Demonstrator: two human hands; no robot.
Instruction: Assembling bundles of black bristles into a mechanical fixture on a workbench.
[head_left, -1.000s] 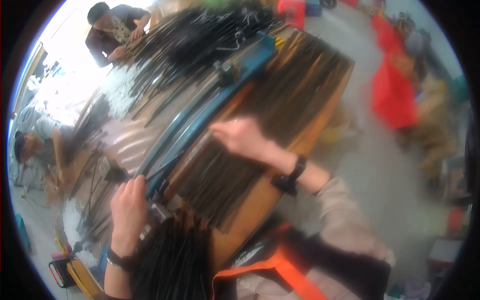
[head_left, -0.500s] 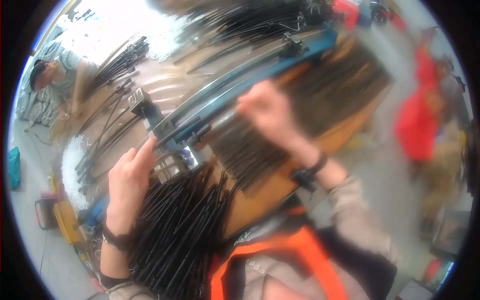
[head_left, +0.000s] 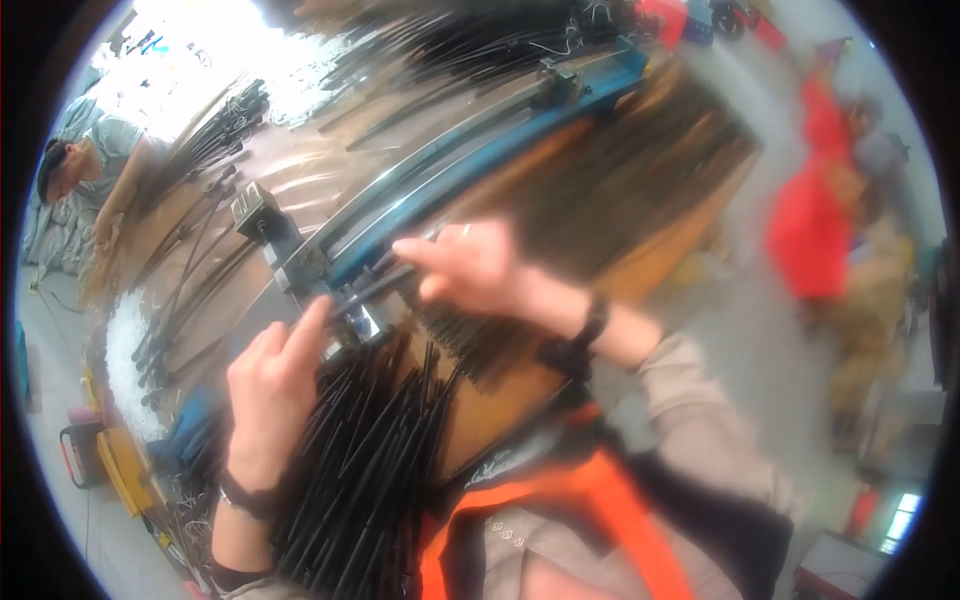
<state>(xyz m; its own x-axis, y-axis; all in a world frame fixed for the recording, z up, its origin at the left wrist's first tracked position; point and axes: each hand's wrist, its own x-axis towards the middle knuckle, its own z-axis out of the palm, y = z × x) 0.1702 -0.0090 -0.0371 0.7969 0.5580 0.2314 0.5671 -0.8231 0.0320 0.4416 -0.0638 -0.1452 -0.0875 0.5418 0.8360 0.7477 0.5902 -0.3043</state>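
1. Two hands are seen meeting over one thin black rod (head_left: 372,288), which lies between them just in front of the near-left end of a long blue metal rail (head_left: 470,165).
2. The rod's long axis is set on a diagonal, from lower left to upper right, roughly along the line of the rail; its left end is at the left hand, its right end at the right hand.
3. The right hand (head_left: 475,268) is reached in from the right, fingers pinched together on the rod's right end. The left hand (head_left: 268,390) is raised from the near left, its forefinger extended and touching the rod's left end; whether the rod is actually clamped there cannot be told, as the other fingers are loosely curled.
4. Both hands are about equally close to the rod, with only a short stretch of it showing between them.
5. The rod looks slim, straight, dark and matte, the same as the many black rods (head_left: 360,480) heaped in a loose bundle near the body, under the left wrist.
6. A second layer of dark rods (head_left: 620,190) is spread on a brown wooden board (head_left: 690,250) to the far right of the right hand, blurred.
7. At the far left, another person (head_left: 85,170) is bent over further bundles, well apart from the hands.
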